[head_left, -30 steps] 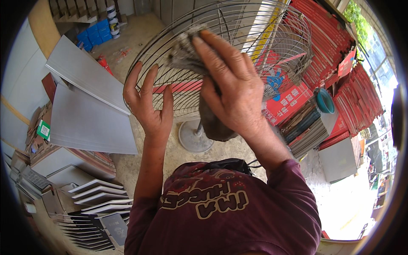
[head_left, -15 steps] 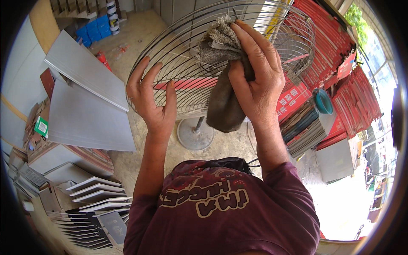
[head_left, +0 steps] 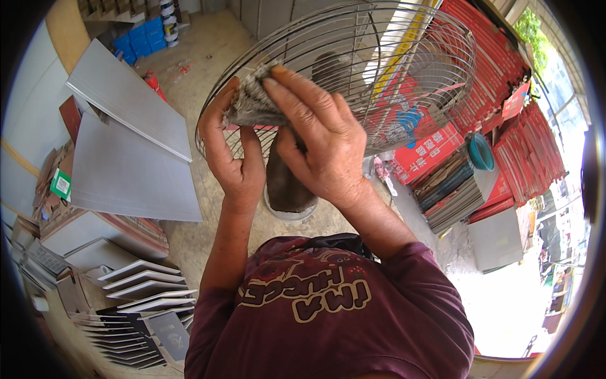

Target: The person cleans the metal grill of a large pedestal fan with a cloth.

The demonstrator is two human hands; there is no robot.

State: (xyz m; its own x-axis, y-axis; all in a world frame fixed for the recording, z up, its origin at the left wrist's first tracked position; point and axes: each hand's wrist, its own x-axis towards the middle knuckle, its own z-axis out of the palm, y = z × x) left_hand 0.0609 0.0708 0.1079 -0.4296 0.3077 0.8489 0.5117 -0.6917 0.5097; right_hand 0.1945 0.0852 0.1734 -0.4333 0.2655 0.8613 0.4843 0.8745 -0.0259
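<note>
A round wire fan guard (head_left: 379, 44) stands tilted in front of me, on a pedestal fan whose round base (head_left: 293, 215) shows below. My left hand (head_left: 230, 161) is closed at the guard's left rim, fingers curled over the wires and thumb on the near side. In my right hand (head_left: 328, 142) is a dirty grey-brown cloth (head_left: 290, 183), bunched and fuzzy at the top, pressed against the rim beside my left fingers. Its lower part hangs down and covers most of the base. A dark rounded shape shows behind the wires.
Grey panels (head_left: 126, 151) lean at the left, above several white-edged sheets (head_left: 148, 278). Stacks of red flat cartons (head_left: 530, 151) line the right, with a teal bowl (head_left: 481, 151) among them. Blue boxes (head_left: 140, 41) stand at the far left near steps.
My right hand has carried the cloth left and down, from the guard's middle to the rim by my left hand. The guard has shifted slightly right, and the pink-red blade is mostly hidden.
</note>
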